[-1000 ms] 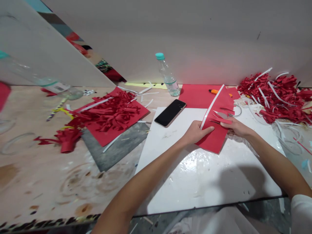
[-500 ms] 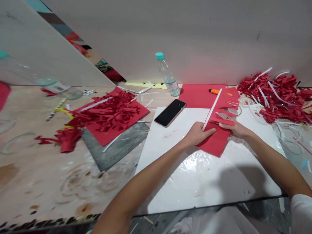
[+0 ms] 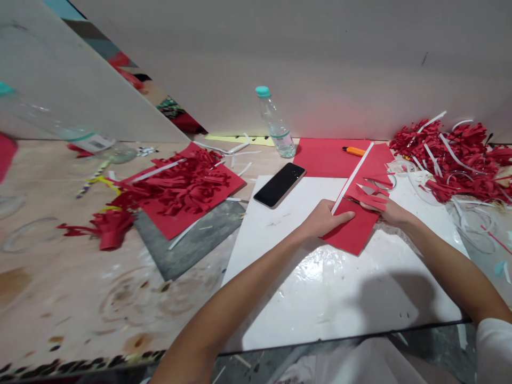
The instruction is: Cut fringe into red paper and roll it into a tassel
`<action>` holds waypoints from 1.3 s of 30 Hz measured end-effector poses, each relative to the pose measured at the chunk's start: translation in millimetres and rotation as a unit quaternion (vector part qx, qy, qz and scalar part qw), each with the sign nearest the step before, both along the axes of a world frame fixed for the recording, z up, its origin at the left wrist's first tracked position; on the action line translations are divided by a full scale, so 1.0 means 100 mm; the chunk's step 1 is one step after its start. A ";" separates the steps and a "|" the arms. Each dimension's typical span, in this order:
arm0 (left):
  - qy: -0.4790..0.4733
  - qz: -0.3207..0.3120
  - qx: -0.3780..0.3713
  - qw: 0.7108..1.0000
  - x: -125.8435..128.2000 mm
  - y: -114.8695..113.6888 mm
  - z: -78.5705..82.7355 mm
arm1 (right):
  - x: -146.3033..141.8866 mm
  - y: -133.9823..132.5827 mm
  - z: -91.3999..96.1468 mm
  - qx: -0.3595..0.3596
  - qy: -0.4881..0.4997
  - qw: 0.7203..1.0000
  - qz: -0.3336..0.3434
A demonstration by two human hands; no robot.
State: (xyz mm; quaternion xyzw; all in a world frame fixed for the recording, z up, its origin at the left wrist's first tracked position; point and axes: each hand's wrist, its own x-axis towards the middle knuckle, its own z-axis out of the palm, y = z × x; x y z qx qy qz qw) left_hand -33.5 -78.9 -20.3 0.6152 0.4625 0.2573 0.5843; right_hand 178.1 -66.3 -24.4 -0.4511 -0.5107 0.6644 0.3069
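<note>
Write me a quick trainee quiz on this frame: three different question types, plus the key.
1. Which hand holds the red sheet near the lower end of its white strip? A) the right hand; B) the left hand.
2. True or false: the orange tool lies on the flat red paper at the back.
3. Fill in: the bottle behind the black phone has a ____ cap.
Key: 1 B; 2 true; 3 turquoise.

No text can be read; the standing bottle's label (image 3: 285, 140) seems too small.
</note>
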 end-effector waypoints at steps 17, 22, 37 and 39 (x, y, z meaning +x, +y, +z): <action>-0.018 0.121 0.015 0.992 -0.20 0.21 -0.06 | 0.36 0.20 0.10 -0.061 0.041 0.994 0.086; -0.026 0.131 0.020 0.991 -0.20 0.22 -0.09 | 0.39 0.21 0.09 -0.057 0.022 0.994 0.086; -0.013 0.122 0.037 0.992 -0.16 0.20 -0.11 | 0.30 0.16 0.10 -0.052 0.008 0.994 0.097; -0.015 0.121 0.037 0.992 -0.16 0.20 -0.12 | 0.29 0.15 0.11 -0.050 0.008 0.994 0.098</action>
